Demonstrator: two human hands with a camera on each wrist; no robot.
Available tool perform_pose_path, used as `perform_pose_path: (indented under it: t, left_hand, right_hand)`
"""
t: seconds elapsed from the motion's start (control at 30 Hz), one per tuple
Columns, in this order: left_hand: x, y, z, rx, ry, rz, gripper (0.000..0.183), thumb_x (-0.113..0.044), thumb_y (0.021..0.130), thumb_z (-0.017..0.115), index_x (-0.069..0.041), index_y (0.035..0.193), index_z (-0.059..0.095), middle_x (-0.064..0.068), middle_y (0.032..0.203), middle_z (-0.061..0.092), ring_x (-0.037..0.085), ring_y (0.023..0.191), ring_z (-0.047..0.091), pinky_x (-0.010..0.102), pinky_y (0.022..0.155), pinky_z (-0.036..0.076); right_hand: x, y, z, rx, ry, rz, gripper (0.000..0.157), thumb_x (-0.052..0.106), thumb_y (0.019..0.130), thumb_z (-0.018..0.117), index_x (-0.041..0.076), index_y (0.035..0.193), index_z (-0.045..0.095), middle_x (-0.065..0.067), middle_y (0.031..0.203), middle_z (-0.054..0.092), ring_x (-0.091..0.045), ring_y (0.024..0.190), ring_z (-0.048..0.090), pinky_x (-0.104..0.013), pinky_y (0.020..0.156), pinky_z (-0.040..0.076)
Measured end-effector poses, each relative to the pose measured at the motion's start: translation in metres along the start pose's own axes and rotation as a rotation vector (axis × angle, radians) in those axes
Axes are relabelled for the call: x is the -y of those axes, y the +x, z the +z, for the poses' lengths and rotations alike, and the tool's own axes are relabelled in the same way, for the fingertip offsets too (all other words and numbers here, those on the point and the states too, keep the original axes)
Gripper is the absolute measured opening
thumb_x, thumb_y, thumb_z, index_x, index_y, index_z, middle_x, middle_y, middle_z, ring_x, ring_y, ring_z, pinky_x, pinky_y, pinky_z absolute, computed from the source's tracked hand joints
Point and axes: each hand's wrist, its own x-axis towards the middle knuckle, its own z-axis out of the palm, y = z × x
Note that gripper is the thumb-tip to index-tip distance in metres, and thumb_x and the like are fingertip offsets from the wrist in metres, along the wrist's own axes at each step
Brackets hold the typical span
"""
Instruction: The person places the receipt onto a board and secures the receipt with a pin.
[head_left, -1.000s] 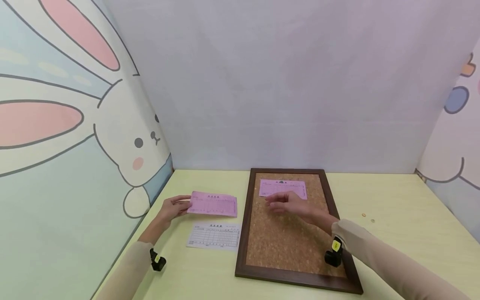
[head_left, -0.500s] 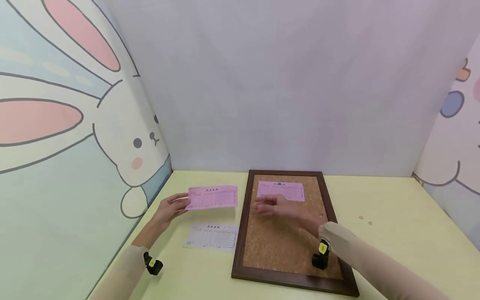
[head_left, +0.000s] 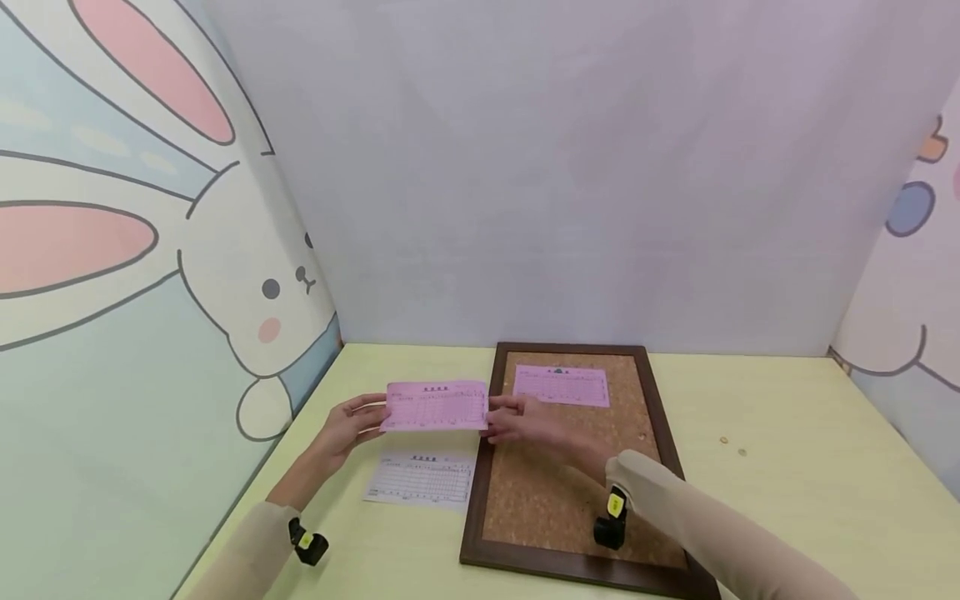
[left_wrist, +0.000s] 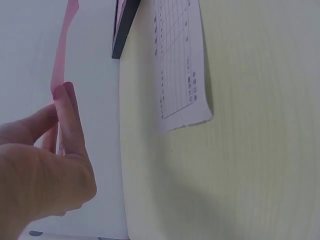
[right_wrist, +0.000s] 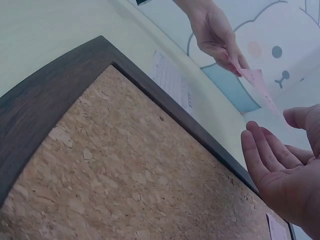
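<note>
A pink printed form slip (head_left: pixel 437 407) is held up off the table by my left hand (head_left: pixel 347 429), which pinches its left edge between thumb and fingers. In the left wrist view the slip (left_wrist: pixel 61 55) shows nearly edge-on. My right hand (head_left: pixel 521 421) is at the slip's right edge. Seen from the right wrist, the thumb and fingers of that hand (right_wrist: pixel 295 165) are spread apart, with the slip's end (right_wrist: pixel 265 92) close to the thumb tip. Below the slip, a white printed form (head_left: pixel 420 480) lies on the table, partly covered in the head view.
A cork board (head_left: pixel 570 508) with a dark wooden frame lies under my right forearm. Another pink form (head_left: pixel 562 385) is on its upper part, with a small dark spot at its top edge. Two small round pieces (head_left: pixel 732 446) lie on the table (head_left: pixel 795 500) at the right.
My right hand has moved left from over the cork board to the right edge of the slip. The left hand has raised the slip off the table and shifted it slightly right.
</note>
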Motion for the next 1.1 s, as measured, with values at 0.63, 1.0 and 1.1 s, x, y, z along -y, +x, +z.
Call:
perform_pose_path:
  t: [0.63,1.0,1.1]
  left_hand:
    - [0.009,-0.004,0.013,0.073,0.015,-0.017,0.05,-0.011,0.098,0.068,0.001,0.144,0.05,-0.003,0.107,0.073,0.011,0.094,0.073,0.024,0.084,0.06]
    - [0.01,-0.005,0.02,0.151,0.015,-0.021,0.05,-0.015,0.1,0.066,-0.001,0.145,0.048,-0.002,0.112,0.074,0.012,0.099,0.072,0.026,0.086,0.06]
    - [0.008,-0.002,0.024,0.15,0.017,-0.019,0.048,-0.014,0.099,0.067,-0.003,0.144,0.051,-0.002,0.113,0.074,0.012,0.099,0.072,0.026,0.085,0.06]
  right_hand:
    - [-0.004,-0.004,-0.007,-0.141,0.044,0.047,0.055,0.002,0.101,0.059,-0.002,0.153,0.041,-0.022,0.131,0.068,-0.016,0.105,0.072,-0.038,0.091,0.059]
    - [0.002,-0.014,-0.012,-0.184,0.004,0.08,0.054,0.001,0.101,0.059,-0.002,0.152,0.042,-0.022,0.126,0.07,-0.019,0.099,0.074,-0.041,0.088,0.061]
    - [0.003,-0.016,-0.017,-0.207,-0.022,0.091,0.052,0.001,0.1,0.06,-0.001,0.15,0.045,-0.021,0.125,0.071,-0.019,0.095,0.073,-0.04,0.085,0.061]
